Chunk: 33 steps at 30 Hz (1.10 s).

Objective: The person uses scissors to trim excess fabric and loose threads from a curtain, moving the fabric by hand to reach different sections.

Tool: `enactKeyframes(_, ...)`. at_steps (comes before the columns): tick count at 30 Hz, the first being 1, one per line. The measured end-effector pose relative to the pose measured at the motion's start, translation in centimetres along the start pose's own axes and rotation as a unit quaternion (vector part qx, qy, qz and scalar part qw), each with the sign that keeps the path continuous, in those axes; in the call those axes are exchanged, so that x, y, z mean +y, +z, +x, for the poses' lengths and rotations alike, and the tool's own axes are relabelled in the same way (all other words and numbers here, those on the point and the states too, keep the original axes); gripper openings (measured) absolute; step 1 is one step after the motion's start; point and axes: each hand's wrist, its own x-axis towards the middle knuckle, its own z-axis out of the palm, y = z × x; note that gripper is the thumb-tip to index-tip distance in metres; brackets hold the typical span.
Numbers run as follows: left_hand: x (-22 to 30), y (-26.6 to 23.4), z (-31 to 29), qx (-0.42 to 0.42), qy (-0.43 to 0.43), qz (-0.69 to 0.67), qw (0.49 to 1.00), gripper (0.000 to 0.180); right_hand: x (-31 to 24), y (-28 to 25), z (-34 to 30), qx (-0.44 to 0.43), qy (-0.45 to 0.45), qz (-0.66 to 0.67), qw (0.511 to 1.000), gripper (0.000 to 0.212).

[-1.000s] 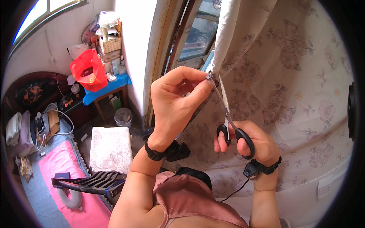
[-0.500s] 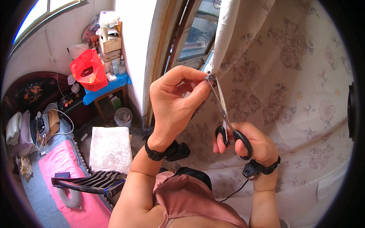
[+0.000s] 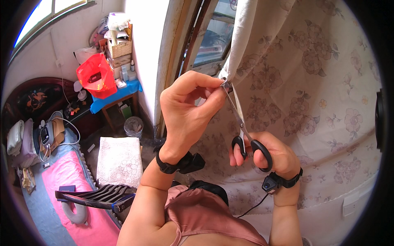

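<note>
My right hand (image 3: 275, 153) grips a pair of scissors (image 3: 241, 125) by its black handles. The blades point up and stand slightly apart, their tips at a small dark piece (image 3: 225, 82) by the edge of the flowered curtain (image 3: 312, 110). Between thumb and forefinger, my left hand (image 3: 186, 108) pinches that small piece, which is too small to name. The gathered white curtain edge (image 3: 242, 41) comes down to the same spot. Both wrists wear black straps with small devices.
Behind my left hand is a window frame (image 3: 193, 49). At left stands a small table with a blue cover (image 3: 104, 102) and a red bag (image 3: 96, 76). A bed (image 3: 61, 180), a black slatted chair back (image 3: 102, 197), a white quilted seat (image 3: 119, 160) and a bin (image 3: 133, 126) lie below.
The left hand has shifted very slightly left, and the blade tips have followed a little. The curtain edge at the pinch has moved slightly. Both grips are unchanged.
</note>
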Motion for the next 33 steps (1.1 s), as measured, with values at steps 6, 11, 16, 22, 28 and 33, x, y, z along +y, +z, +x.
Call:
enactKeyframes(6, 0.1, 0.0, 0.0, -0.005, 0.003, 0.01, 1.0, 0.009, 0.0, 0.2, 0.1, 0.018, -0.003, 0.01, 1.0, 0.054)
enactKeyframes(11, 0.2, 0.1, 0.1, -0.007, -0.032, -0.02, 0.999, 0.008, -0.4, -0.2, 0.4, 0.025, 0.069, -0.019, 0.997, 0.074)
enactKeyframes(16, 0.1, -0.1, 0.1, -0.011, -0.056, -0.04, 0.998, 0.007, -0.3, -0.4, 0.8, 0.025, 0.064, -0.027, 0.997, 0.075)
enactKeyframes(22, 0.4, -0.4, 0.3, -0.013, -0.08, -0.052, 0.995, 0.006, 0.1, -1.0, 1.0, 0.008, -0.007, -0.02, 1.0, 0.054)
enactKeyframes(28, 0.5, -0.7, 0.3, -0.024, -0.068, -0.037, 0.997, 0.006, -1.0, -0.5, 0.7, 0.058, 0.079, -0.058, 0.994, 0.078)
enactKeyframes(33, 0.7, -0.6, 0.3, -0.022, -0.083, -0.061, 0.994, 0.004, -0.8, -0.7, 0.7, 0.049, 0.064, -0.054, 0.995, 0.075)
